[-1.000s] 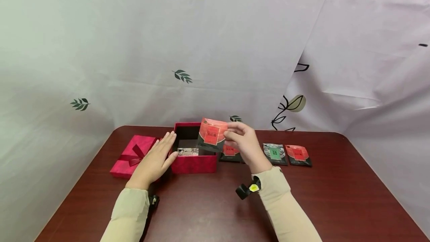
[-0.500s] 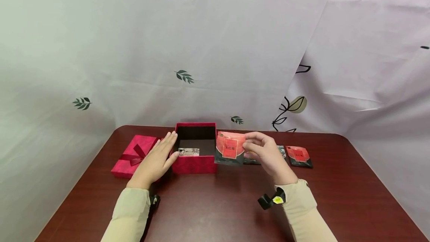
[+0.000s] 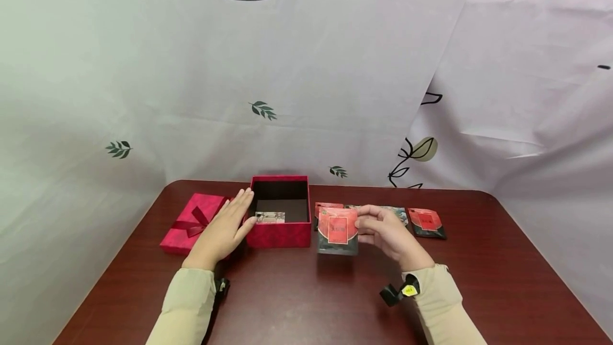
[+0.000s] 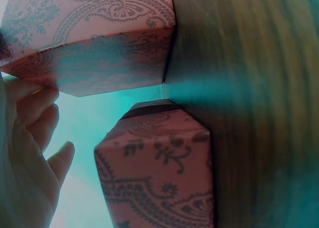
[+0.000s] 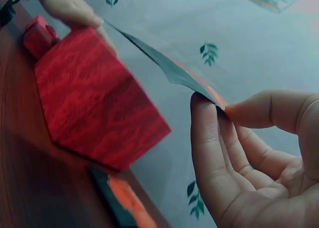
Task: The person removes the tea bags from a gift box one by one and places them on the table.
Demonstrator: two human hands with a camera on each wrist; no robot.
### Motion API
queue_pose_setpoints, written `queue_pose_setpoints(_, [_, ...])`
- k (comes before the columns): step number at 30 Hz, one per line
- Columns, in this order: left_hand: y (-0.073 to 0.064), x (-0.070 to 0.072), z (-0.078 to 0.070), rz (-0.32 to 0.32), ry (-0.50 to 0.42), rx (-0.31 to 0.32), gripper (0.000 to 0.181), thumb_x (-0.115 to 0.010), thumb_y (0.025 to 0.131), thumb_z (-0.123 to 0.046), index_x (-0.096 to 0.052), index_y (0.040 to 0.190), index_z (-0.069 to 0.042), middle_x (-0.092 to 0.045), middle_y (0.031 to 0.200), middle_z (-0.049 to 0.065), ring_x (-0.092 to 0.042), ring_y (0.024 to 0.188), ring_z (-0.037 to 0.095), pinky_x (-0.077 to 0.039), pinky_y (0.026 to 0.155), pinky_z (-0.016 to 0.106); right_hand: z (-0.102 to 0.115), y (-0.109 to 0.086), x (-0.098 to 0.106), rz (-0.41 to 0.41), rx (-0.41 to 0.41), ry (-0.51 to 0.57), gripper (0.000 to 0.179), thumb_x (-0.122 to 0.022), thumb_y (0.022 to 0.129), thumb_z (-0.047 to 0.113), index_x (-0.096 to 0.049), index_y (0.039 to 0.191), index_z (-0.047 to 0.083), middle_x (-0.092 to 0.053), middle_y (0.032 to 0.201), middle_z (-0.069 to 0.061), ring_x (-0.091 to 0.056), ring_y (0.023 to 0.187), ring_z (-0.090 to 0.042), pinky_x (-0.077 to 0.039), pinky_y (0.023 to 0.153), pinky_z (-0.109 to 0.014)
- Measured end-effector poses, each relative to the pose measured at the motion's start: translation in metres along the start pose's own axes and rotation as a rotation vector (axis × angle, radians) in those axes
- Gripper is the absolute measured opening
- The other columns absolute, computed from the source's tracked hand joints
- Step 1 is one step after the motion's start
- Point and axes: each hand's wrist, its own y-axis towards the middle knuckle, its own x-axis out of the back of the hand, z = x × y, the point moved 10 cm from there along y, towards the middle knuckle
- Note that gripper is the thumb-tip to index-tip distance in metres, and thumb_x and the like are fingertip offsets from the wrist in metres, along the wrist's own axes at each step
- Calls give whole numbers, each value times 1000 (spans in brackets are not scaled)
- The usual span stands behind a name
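My right hand (image 3: 390,233) pinches a red-and-black tea sachet (image 3: 337,230) by its right edge, holding it upright above the table with its printed front showing. In the right wrist view the thumb and fingers grip the edge of that sachet (image 5: 174,73), seen nearly edge-on. My left hand (image 3: 222,230) lies with fingers extended at the left rim of an open red gift box (image 3: 279,235); the left wrist view has the fingertips at the patterned box wall (image 4: 114,63). Inside the box, a small printed card (image 3: 270,218) lies on the dark bottom.
Left of the box lies its red lid (image 3: 198,220) with a ribbon bow, partly behind my left hand. Another red sachet (image 3: 325,206) and a green-and-grey one (image 3: 399,213) lie partly hidden behind the held sachet and right hand. A further red sachet (image 3: 426,222) is at the right.
My right hand has carried the tea sachet from over the box's right side, rightward and down toward the near side of the table sachets. The left hand has stayed at the box rim.
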Motion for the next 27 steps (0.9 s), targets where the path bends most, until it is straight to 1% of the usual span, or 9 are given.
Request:
queue_pose_setpoints(3, [0,-1,1,0,9,1,69,-59,102,-32,-31,158,-1,-29,164,17,-23,152,38,-20,121,59,-12,0,6,1,-41,17,12,-57,96,2,-63,105,9,-67,89,1,-66,76,-10,-60,73,-27])
queue_pose_setpoints(6, [0,-1,1,-3,14,3,69,-59,102,-32,-31,158,-2,-30,164,17,-23,152,38,-21,121,59,-24,3,12,-17,-80,30,12,-57,96,2,-62,103,10,-65,86,1,-66,73,-10,-60,72,-27])
queue_pose_setpoints(10, [1,0,0,-5,9,0,69,-59,102,-32,-32,158,-2,-30,164,17,-23,152,37,-21,121,59,-39,7,16,-37,-112,12,13,-58,94,1,-64,103,8,-65,85,0,-67,72,-10,-61,71,-28])
queue_pose_setpoints(14, [1,1,-2,-2,4,1,69,-58,102,-33,-32,158,-2,-29,164,17,-22,153,36,-20,121,59,-50,10,16,-43,-132,-48,15,-60,94,3,-62,108,2,-66,86,-1,-68,74,-12,-61,72,-30])
queue_pose_setpoints(20, [0,1,-1,9,9,13,70,-56,103,-37,-31,158,-3,-27,165,16,-22,153,35,-20,121,58,-60,12,9,-54,-157,-124,29,-61,93,5,-57,118,-9,-65,87,-4,-67,75,-13,-62,71,-32])
queue_pose_setpoints(24, [0,1,-1,6,9,12,70,-56,103,-36,-31,158,-3,-28,165,16,-22,153,35,-20,122,58,-65,13,7,-71,-164,-158,30,-61,92,4,-58,118,-11,-64,85,-5,-65,73,-13,-62,69,-32])
queue_pose_setpoints(27, [0,1,-2,2,12,7,70,-56,103,-36,-31,158,-3,-29,164,16,-22,153,35,-20,121,58,-67,12,7,-102,-166,-197,28,-61,91,1,-60,116,-12,-64,84,-7,-64,71,-13,-62,67,-32])
